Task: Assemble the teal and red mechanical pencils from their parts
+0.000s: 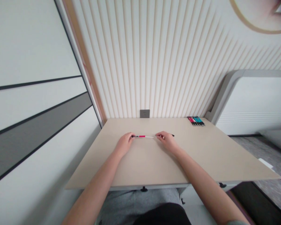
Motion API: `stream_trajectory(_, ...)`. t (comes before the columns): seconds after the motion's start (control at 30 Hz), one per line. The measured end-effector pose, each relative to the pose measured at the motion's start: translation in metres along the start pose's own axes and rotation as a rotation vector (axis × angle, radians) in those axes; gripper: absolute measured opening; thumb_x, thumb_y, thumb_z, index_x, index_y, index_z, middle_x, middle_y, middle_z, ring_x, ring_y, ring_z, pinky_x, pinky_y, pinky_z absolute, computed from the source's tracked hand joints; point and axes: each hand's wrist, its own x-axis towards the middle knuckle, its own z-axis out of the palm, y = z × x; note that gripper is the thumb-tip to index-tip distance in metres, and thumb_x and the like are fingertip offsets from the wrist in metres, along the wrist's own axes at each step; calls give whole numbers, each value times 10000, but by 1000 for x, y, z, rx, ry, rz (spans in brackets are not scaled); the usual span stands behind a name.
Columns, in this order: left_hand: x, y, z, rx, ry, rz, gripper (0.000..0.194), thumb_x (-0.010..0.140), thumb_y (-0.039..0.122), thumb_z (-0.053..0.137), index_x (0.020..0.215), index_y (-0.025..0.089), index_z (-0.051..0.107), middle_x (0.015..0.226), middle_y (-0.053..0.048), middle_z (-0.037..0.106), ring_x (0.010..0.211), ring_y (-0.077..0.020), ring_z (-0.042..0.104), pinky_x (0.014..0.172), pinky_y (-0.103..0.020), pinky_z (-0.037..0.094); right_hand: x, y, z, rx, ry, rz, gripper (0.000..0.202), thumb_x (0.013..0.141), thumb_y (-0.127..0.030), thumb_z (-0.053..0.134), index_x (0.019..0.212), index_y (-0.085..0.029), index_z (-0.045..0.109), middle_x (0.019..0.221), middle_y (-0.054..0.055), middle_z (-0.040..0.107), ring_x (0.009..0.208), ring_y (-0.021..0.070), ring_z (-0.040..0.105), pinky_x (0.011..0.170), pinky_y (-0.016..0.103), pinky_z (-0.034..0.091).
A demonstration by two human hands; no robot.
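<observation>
My left hand (pixel 125 143) is closed on the dark end of a pen body (pixel 141 136) with a red section, at the middle of the beige table. A thin white refill sticks out of the pen body to the right. Facing it across a small gap, my right hand (pixel 166 139) pinches a small dark pen part (pixel 172 135); its black end shows beyond the fingers, and the rest is covered by them.
Several red and teal pens (pixel 196 121) lie in a row at the back right of the table (pixel 150 165). Behind the table is a ribbed wall with a grey socket (pixel 144 113). A white cabinet (pixel 37 125) stands at the left, a bed headboard (pixel 255 100) at the right.
</observation>
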Motion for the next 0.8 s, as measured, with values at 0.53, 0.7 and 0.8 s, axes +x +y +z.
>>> stream_trajectory(0.53, 0, 5, -2, -12, -32, -1, 138, 891, 221, 495, 958, 202, 614, 911, -47, 666, 872, -201, 610, 793, -312, 455, -3, -8, 1, 23, -6, -65, 160, 855, -227, 537, 897, -210, 690, 868, 42, 676, 717, 147, 581, 695, 280, 449)
stream_trajectory(0.7, 0, 4, 1, -21, -56, 34, 124, 885, 215, 513, 949, 195, 618, 901, -46, 658, 853, -193, 601, 793, -313, 453, -5, -12, 3, 60, -16, -79, 151, 850, -232, 558, 935, -204, 680, 850, 31, 671, 727, 143, 579, 707, 275, 447)
stream_trajectory(0.8, 0, 3, 3, -41, -84, 75, 134, 892, 233, 516, 969, 195, 619, 933, -53, 657, 876, -193, 597, 819, -319, 452, -6, -16, 6, 72, -21, -77, 187, 845, -240, 568, 1003, -207, 664, 867, 32, 676, 747, 148, 578, 727, 279, 448)
